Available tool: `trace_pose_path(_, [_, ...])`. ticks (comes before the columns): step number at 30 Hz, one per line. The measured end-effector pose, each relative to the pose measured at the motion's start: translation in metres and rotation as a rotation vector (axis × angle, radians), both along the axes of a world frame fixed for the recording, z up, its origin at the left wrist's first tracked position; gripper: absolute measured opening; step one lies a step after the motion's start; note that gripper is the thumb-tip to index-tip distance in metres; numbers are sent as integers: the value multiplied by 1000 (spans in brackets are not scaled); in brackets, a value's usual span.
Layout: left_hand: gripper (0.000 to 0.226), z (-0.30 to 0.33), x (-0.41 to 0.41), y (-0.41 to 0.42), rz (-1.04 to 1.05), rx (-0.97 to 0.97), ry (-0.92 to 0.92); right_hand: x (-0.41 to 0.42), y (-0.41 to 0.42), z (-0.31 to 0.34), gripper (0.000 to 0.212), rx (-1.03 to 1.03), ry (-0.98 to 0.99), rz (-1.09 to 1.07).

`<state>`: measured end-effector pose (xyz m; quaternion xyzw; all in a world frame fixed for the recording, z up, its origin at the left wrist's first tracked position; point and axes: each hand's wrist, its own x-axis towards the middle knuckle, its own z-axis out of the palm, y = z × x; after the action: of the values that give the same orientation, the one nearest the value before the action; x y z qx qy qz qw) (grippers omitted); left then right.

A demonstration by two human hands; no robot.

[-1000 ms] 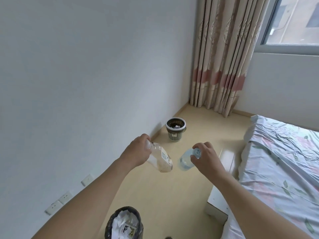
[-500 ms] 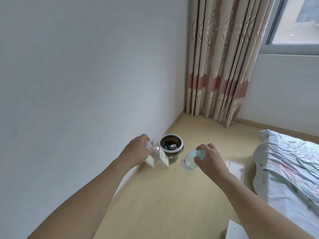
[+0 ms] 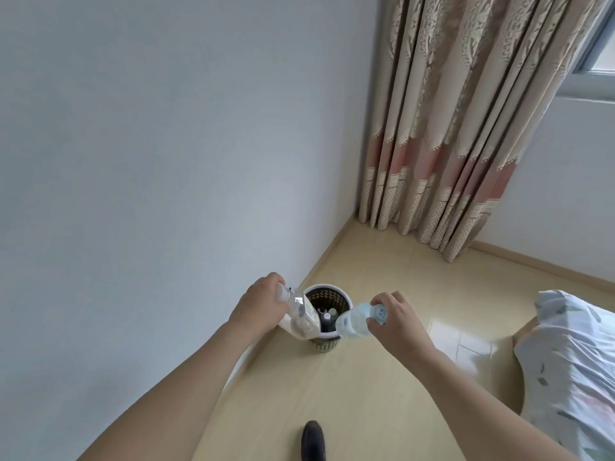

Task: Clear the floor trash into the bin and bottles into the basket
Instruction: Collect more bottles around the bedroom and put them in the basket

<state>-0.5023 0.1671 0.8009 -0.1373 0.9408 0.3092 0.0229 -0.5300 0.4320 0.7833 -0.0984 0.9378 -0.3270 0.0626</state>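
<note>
The basket [image 3: 324, 322] stands on the floor [image 3: 332, 410] close against the wall [image 3: 166, 161], near the corner where the curtain [image 3: 466, 128] hangs at one o'clock. Both hands hover at its rim, each clenched on a bottle. The left hand [image 3: 258, 304], at nine o'clock of the basket, grips the cap end of the labelled bottle [image 3: 301, 316], whose body tilts down and inward over the rim. The right hand [image 3: 394, 316], at three o'clock, pinches the cap end of the clear bottle [image 3: 354, 322], which also slopes base-first toward the opening. Holding them by the necks lets the heavy ends lead, so a simple release should drop each inside. The basket already holds other bottles; their caps seem to show in the dark interior, though the view there is dim. A dark shoe tip [image 3: 312, 440] sits at six o'clock, and the bed [image 3: 565, 361] lies at four o'clock, well apart. The step in hand looks like the deposit itself, and the risk is one bottle clipping the rim or the other.
</note>
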Motion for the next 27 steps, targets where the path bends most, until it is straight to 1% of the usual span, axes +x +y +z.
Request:
trace_pose_path(3, [32, -16, -91, -19, -1, 2, -48, -81, -12, -6, 24, 61, -34, 4])
trace_pose_path(7, [30, -31, -177, -25, 30, 3, -95, -161, -17, -11, 26, 93, -59, 5])
trace_pose_path(11, [30, -57, -239, -22, 46, -7, -174, -231, -20, -38, 27, 113, -141, 9])
trace_pose_path(15, [28, -92, -285, -22, 77, -38, -196, -297, -27, -82, 28, 124, -234, 63])
trace_pose_path(18, [30, -141, -328, -21, 78, -61, -204, -351, -35, -139, 28, 152, -283, 93])
trace_pose_path(19, [31, -170, -348, -22, 64, -69, -213, -370, -41, -172, 28, 161, -310, 101])
trace_pose_path(21, [31, -210, -368, -23, 35, -77, -219, -390, -50, -216, 29, 178, -346, 115])
trace_pose_path(24, [35, -303, -403, -26, -41, -107, -259, -418, -68, -307, 27, 229, -407, 142])
trace_pose_path(27, [36, -402, -427, -34, -109, -130, -315, -440, -84, -397, 25, 279, -422, 176])
